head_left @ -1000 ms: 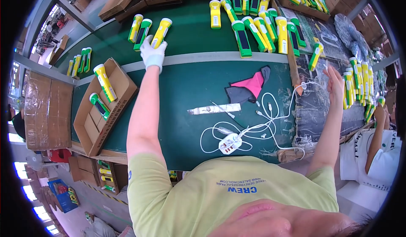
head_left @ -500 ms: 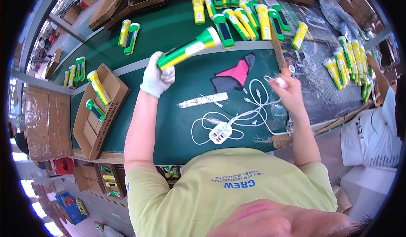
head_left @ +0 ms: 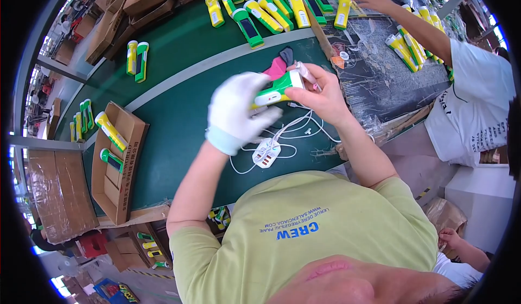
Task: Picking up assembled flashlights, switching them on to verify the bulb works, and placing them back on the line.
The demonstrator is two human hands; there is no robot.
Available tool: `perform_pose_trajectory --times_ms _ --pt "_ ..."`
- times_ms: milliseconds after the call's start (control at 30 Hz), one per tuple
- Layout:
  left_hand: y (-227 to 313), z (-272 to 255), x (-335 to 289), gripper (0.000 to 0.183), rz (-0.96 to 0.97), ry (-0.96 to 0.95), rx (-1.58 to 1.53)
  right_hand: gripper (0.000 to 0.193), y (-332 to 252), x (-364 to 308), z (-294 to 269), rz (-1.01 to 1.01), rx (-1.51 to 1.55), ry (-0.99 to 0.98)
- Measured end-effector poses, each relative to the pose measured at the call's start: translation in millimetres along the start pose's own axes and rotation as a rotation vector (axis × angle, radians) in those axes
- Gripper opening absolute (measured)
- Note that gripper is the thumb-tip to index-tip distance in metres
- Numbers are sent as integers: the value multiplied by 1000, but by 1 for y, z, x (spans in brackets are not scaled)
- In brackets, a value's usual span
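A green and yellow flashlight (head_left: 278, 90) is held over the green table by my right hand (head_left: 324, 95), whose thumb and fingers grip its white-rimmed head end. The same hand also has a slim whitish piece (head_left: 307, 73) along its fingers; its kind is unclear. My left hand (head_left: 236, 111), in a white glove and blurred, is around the other end of the flashlight with its fingers spread. Below the hands lies a white multi-port USB charger (head_left: 266, 154) with tangled white cables (head_left: 293, 132). A pink and dark grey cloth (head_left: 278, 65) is partly hidden behind the flashlight.
A cardboard tray (head_left: 135, 153) with two flashlights stands at the left. More flashlights (head_left: 263, 15) lie in a group at the far side. At right, a co-worker's arm (head_left: 418, 26) reaches over a dark, scuffed table (head_left: 374, 81) beside another pile.
My left hand has brought the flashlight rightward and lower, and my right hand has taken hold of its head end. The co-worker's arm has stretched leftward over the dark table. The view has shifted.
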State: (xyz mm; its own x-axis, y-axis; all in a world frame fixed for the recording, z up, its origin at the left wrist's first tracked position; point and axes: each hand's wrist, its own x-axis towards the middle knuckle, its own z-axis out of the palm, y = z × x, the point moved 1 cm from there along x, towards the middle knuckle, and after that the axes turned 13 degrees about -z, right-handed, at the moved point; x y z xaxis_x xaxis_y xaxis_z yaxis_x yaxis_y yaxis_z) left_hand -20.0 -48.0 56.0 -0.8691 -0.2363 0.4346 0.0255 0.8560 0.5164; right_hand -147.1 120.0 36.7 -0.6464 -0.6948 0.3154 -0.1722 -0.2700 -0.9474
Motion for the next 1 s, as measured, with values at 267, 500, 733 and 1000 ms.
perform_pose_trajectory --times_ms 267,500,733,1000 --pt "-45 53 -8 38 -1100 -38 -1550 30 -10 -6 -22 56 -17 92" --pt "-37 57 -27 40 -1132 -41 -1654 16 -5 -24 -2 -131 -133 -7" --pt "-38 73 -25 36 -1064 32 -1408 15 9 -12 39 -810 -887 -319" --pt "-17 56 -17 38 -630 43 -1215 10 15 -8 32 -414 -376 -479"
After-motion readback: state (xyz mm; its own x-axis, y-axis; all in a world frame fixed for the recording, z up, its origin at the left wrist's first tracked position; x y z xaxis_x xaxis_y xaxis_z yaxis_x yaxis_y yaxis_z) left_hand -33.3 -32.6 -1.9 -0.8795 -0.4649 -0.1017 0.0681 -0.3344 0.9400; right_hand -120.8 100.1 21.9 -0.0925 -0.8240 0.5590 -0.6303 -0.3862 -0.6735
